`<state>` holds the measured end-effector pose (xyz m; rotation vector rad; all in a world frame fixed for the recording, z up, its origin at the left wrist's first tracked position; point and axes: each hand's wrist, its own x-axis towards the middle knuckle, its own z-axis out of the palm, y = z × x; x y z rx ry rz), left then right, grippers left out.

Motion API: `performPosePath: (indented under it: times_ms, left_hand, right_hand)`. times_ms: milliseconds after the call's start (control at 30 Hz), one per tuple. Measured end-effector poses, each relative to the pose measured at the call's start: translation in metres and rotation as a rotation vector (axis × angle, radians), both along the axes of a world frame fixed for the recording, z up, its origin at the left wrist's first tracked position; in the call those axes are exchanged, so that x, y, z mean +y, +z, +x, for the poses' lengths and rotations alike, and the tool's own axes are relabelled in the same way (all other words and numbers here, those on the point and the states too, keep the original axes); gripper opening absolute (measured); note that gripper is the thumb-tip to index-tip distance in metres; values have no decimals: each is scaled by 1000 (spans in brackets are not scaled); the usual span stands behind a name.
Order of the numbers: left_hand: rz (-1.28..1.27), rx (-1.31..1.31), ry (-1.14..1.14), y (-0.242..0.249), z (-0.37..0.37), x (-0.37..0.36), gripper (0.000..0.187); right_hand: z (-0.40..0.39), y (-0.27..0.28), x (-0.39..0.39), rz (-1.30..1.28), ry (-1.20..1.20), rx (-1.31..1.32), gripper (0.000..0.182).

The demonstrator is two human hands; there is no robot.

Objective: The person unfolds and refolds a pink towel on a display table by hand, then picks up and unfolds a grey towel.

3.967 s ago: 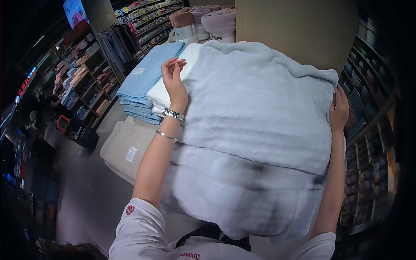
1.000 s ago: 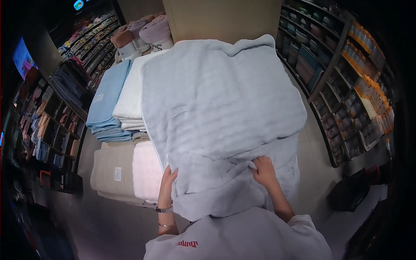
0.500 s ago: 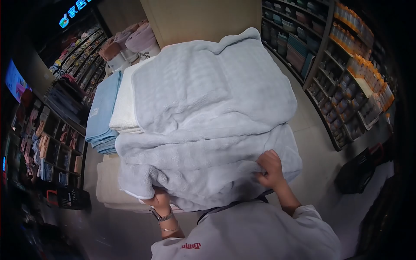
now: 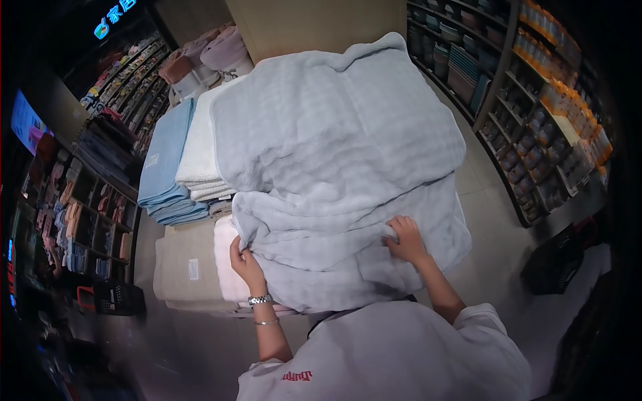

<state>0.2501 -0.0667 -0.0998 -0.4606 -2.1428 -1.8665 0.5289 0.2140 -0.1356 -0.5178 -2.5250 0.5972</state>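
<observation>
In the head view, a grey plush blanket [image 4: 334, 134] is seen draped over a waist-high display in a shop aisle, between the wearer's white shirt [image 4: 401, 354] and a tan panel [image 4: 307, 23]. Its near left edge is pinched narrowly between the thumb and fingers of the left hand [image 4: 249, 269], beside a pale pink folded textile [image 4: 228, 267]. The right hand [image 4: 405, 240] is laid on the near part with its fingers curled (whether a fold is gripped there cannot be told).

The far part has been spread broadly, with only shallow ripples and a wavy far edge; the near part is gathered in loose creases, not yet flat or squared, and by judgement the straightening there is only partly done. The blanket's long axis is judged to run away from the wearer, from the shirt toward the panel, though the overlapping layers leave its full shape uncertain. Its far right corner is pointed outward, toward the panel's right side.

To the left, blue folded towels [image 4: 168, 150] and white folded towels [image 4: 200, 144] are stacked side by side, with a labelled beige folded textile [image 4: 180, 257] nearer the wearer.
</observation>
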Motion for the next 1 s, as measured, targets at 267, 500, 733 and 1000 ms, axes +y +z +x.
performPosePath:
  times_ms: [267, 500, 733, 1000]
  left_hand:
    - [-66, -622, -338, -8, 71, -107, 18]
    - [-111, -787, -867, -11, 117, -115, 34]
    - [-124, -756, -917, -10, 147, -68, 38]
    - [516, -733, -996, -35, 158, -113, 77]
  right_hand:
    - [106, 21, 49, -357, -687, 464, 30]
    - [108, 4, 47, -73, -757, -131, 44]
    - [129, -8, 67, -559, -643, 87, 44]
    - [275, 42, 0, -1293, 36, 1192, 61]
